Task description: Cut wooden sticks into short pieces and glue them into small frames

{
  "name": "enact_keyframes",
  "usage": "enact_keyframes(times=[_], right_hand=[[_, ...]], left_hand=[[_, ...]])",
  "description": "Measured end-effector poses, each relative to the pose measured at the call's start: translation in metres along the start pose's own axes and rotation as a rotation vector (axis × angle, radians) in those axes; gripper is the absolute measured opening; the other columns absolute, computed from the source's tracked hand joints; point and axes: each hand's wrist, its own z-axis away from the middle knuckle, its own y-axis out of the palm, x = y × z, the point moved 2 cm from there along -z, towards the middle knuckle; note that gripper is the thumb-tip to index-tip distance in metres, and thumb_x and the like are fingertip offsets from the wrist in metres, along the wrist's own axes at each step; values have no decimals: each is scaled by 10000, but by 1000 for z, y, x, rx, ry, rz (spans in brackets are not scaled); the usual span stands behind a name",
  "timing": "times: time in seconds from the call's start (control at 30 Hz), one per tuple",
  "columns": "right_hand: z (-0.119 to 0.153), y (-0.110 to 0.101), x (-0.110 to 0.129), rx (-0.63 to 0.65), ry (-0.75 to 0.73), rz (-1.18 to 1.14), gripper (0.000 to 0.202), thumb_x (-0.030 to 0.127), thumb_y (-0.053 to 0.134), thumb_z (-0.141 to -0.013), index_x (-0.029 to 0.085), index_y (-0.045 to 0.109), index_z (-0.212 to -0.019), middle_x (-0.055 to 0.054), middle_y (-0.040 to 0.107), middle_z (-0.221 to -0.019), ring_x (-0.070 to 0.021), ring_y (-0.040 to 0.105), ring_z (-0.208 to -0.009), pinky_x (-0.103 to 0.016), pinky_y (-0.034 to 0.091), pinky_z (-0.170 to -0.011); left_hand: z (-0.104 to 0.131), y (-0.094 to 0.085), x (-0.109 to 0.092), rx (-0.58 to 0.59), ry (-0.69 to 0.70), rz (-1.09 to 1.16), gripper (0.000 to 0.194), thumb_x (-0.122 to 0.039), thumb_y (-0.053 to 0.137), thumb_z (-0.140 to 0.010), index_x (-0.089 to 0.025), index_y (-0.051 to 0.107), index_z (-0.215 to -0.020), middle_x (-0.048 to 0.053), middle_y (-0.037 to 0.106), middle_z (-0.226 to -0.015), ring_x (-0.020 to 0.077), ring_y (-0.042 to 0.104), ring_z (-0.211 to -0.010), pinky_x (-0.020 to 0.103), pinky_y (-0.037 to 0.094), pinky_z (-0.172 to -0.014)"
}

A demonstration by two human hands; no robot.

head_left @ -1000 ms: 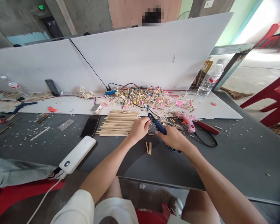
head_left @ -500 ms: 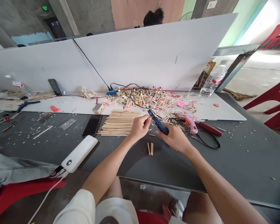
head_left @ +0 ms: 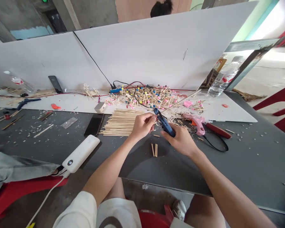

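A dark bench runs across the view. Along its far side an upright white panel leans behind a flat white sheet that covers the bench's far strip. On the sheet, beyond both hands, a heap of short sticks with coloured balls spreads out, a tangle of cables running through it. A bundle of long sticks lies just beside the left hand, which blocks part of it. That hand's fingers are curled in, thumb against fingertips; whether they grip a small stick piece I cannot tell. The right hand is wrapped around the blue pliers, their tip pointing to the far side, right by the left fingertips.

A clear bottle stands by the panel's right end. A white power bank lies at the near edge, left of the left forearm, its white cord dropping off the bench. Past the right hand, a pink glue gun and a red handle crowd that side, with a black cord looping toward the near side. A black phone lies left of the bundle, a small white box beyond it. Short cut sticks lie nearer the near edge, between the forearms.
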Motion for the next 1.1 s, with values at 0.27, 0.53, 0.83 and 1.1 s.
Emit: enact_keyframes(times=[0.27, 0.53, 0.83, 1.1], right_hand=[[-1, 6, 0, 24, 71, -24, 267, 425, 548, -866, 217, 500, -707, 37, 500, -547, -123, 409, -522, -254, 271, -544], [-1, 9, -4, 16, 70, 13, 260, 419, 544, -872, 220, 489, -713, 43, 487, -545, -122, 394, -516, -253, 266, -545], [-1, 10, -1, 11, 41, 0, 269, 427, 545, -881, 220, 482, -721, 54, 464, -549, -120, 402, -529, -254, 264, -544], [0, 9, 2, 12, 29, -29, 277, 435, 551, -873, 217, 477, -720, 56, 427, -549, -116, 374, -528, -255, 257, -536]], left_hand=[[0, -1, 1, -54, 72, -111, 375, -470, 530, -946, -150, 609, -766, -16, 569, -520, 87, 507, -390, 204, 366, -415], [0, -2, 2, -36, 49, -114, 367, -463, 547, -934, -151, 629, -759, -13, 574, -521, 94, 506, -384, 213, 380, -405], [1, 2, 2, -123, 86, -219, 406, -453, 502, -961, -165, 570, -683, -14, 534, -485, 104, 506, -415, 222, 346, -444], [3, 5, 3, -130, 94, -257, 423, -443, 487, -967, -165, 554, -655, -12, 522, -473, 106, 502, -416, 226, 334, -453]])
